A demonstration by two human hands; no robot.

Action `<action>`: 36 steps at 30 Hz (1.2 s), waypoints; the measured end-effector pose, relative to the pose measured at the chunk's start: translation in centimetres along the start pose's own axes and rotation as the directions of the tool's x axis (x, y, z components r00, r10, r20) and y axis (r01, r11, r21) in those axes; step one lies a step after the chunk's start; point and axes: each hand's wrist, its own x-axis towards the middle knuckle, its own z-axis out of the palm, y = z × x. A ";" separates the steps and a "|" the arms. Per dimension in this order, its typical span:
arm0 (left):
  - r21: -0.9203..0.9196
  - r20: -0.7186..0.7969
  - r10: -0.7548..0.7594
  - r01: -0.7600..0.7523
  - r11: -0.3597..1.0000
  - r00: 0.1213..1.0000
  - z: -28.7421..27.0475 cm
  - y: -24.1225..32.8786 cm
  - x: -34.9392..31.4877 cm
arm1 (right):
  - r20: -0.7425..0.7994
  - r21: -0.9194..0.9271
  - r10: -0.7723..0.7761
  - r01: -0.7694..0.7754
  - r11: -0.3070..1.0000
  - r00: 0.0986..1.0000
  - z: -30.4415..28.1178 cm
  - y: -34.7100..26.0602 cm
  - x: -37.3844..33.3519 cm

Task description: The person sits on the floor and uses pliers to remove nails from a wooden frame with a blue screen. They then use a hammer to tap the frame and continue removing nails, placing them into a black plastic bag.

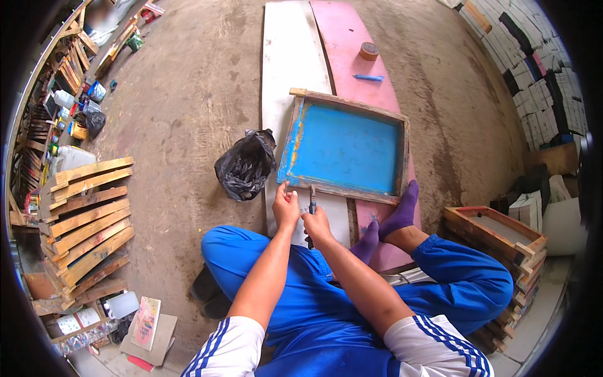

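Observation:
A wooden screen-printing frame (402, 157) with blue mesh lies in front of me, its near edge toward my hands. My right hand (318, 224) is closed around a hand tool (313, 206) with a dark handle and a metal head. That head meets or nearly meets the frame's near rail; its exact kind is unclear. By the frame's near left corner, my left hand (286, 206) has its fingers drawn together, and anything between them is too small to make out. An opened black plastic bag (246, 164) stands just left of the frame.
White and pink boards (286, 50) lie under the frame, bearing a tape roll (369, 51) and a blue cutter (368, 78). Stacked wooden frames stand at left (94, 213) and right (502, 226). Containers line the left wall; white bundles (534, 75) are piled far right.

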 end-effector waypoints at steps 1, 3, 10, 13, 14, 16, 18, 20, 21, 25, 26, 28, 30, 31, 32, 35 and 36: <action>-0.007 -0.007 -0.003 0.003 1.000 1.000 -0.1 -0.2 0.0 | -0.009 0.005 0.092 -0.092 0.996 0.996 -0.1 -1.1 -0.9; -0.022 -0.016 -0.008 0.008 1.000 1.000 -0.1 -0.5 -0.1 | 0.022 0.043 0.109 -0.109 0.993 0.994 -0.2 -0.9 -0.9; 0.023 -0.005 -0.033 0.033 0.999 0.999 -0.2 0.4 -0.3 | 0.404 0.284 0.187 -0.317 0.905 0.896 -4.9 -0.5 -0.8; -0.028 0.109 -0.039 0.042 0.999 0.993 -0.4 0.8 -1.0 | 0.517 0.152 0.171 -0.286 0.946 0.839 -6.3 -0.1 -1.5; -0.001 0.131 -0.032 0.033 0.999 0.991 -0.4 0.8 -1.2 | 0.537 0.143 0.181 -0.300 0.943 0.824 -6.5 -0.1 -1.8; 0.050 0.173 -0.019 0.010 0.999 0.985 -0.4 0.4 -1.6 | 0.576 0.124 0.198 -0.324 0.938 0.793 -6.8 0.0 -2.1; 0.120 0.172 -0.027 0.007 0.993 0.985 -0.4 0.4 -1.7 | 0.591 0.140 0.201 -0.345 0.928 0.781 -6.9 0.8 -1.7; 0.214 0.179 -0.021 -0.018 0.977 0.984 -0.5 0.6 -1.8 | 0.573 0.139 0.218 -0.355 0.924 0.790 -7.0 0.6 -1.9; 0.184 0.143 0.022 -0.049 0.982 0.989 -0.5 0.1 -1.8 | 0.588 0.140 0.211 -0.356 0.924 0.781 -6.9 0.7 -1.9; 0.086 0.044 0.080 -0.083 0.993 0.996 0.0 -0.4 -1.7 | 0.575 0.124 0.139 -0.254 0.959 0.806 -6.9 1.3 -1.7; 0.065 0.034 0.067 -0.069 0.996 0.997 0.0 0.1 -1.6 | 0.553 0.113 0.107 -0.201 0.973 0.827 -7.0 1.3 -1.6; 0.141 0.071 -0.035 0.025 0.990 0.997 -0.6 -1.9 -1.1 | 0.471 0.099 0.076 -0.138 0.985 0.879 -6.5 0.8 -1.7; 0.259 0.171 -0.111 0.064 0.964 0.979 -1.0 -2.4 -1.2 | 0.375 0.144 0.030 -0.091 0.985 0.926 -6.3 0.1 -1.4; 0.272 0.190 -0.168 0.112 0.956 0.967 -1.0 -2.3 -1.5 | 0.345 0.133 0.030 -0.080 0.988 0.938 -6.2 0.0 -1.0; 0.285 0.180 -0.183 0.127 0.950 0.967 -0.9 -2.1 -1.5 | 0.339 0.126 0.036 -0.084 0.989 0.940 -6.2 -0.3 -0.7; 0.275 0.140 -0.261 0.216 0.937 0.955 -0.6 -2.0 -1.1 | 0.327 0.105 0.038 -0.076 0.992 0.944 -5.7 -1.2 -0.2; 0.237 0.129 -0.310 0.275 0.932 0.942 -0.6 -2.3 -0.7 | 0.318 0.100 0.049 -0.084 0.991 0.947 -5.4 -1.4 -0.2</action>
